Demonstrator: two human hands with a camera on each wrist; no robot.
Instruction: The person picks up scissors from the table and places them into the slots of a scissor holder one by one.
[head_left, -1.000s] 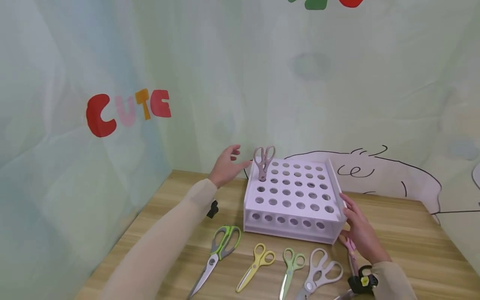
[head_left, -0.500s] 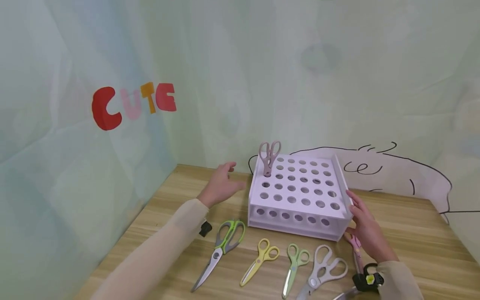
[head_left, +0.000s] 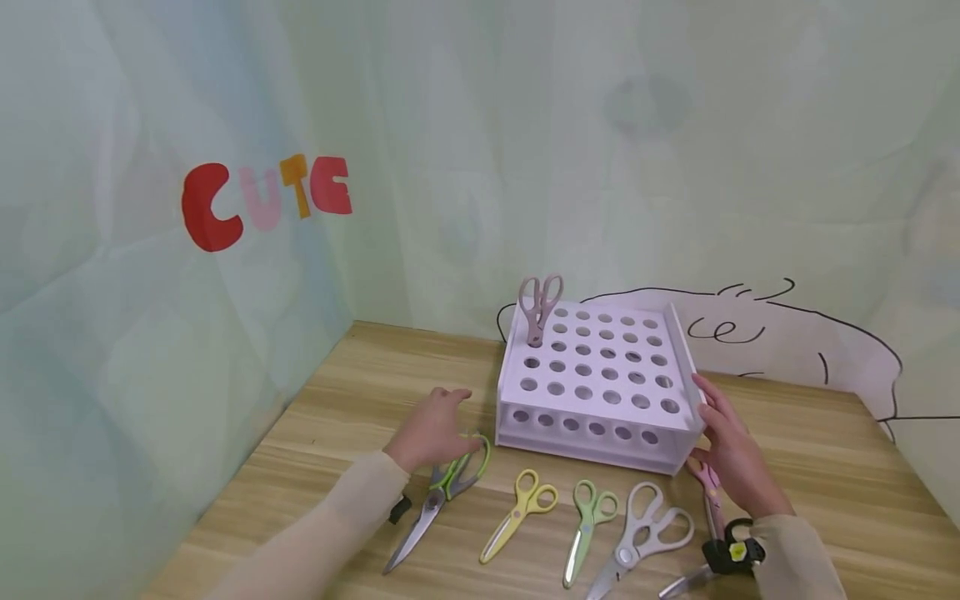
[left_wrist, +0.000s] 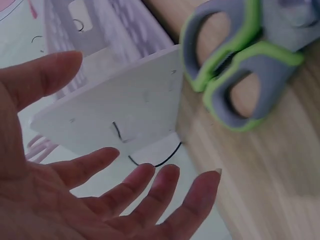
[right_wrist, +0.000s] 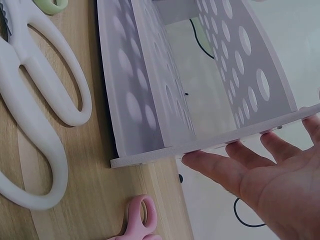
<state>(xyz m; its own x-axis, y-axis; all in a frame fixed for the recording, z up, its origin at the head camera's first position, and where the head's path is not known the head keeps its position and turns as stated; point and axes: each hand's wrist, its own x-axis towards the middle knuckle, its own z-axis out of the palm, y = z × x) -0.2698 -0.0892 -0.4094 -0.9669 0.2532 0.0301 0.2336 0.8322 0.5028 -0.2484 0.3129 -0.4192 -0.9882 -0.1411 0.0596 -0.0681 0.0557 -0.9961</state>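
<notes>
The left hand [head_left: 433,429], fingers loosely spread and holding nothing, is just beside the green-and-grey scissors [head_left: 435,499], which lie on the worktop [head_left: 352,367] near and left of the white rack [head_left: 585,452]. The right hand [head_left: 738,467] rests its extended fingers against the rack's right side. The scissors look stiff and fairly light, their metal blades probably slick, so the looped handles seem the safest hold.

The rack [head_left: 597,384] is whitish, the table [head_left: 352,387] wood-grained.
</notes>
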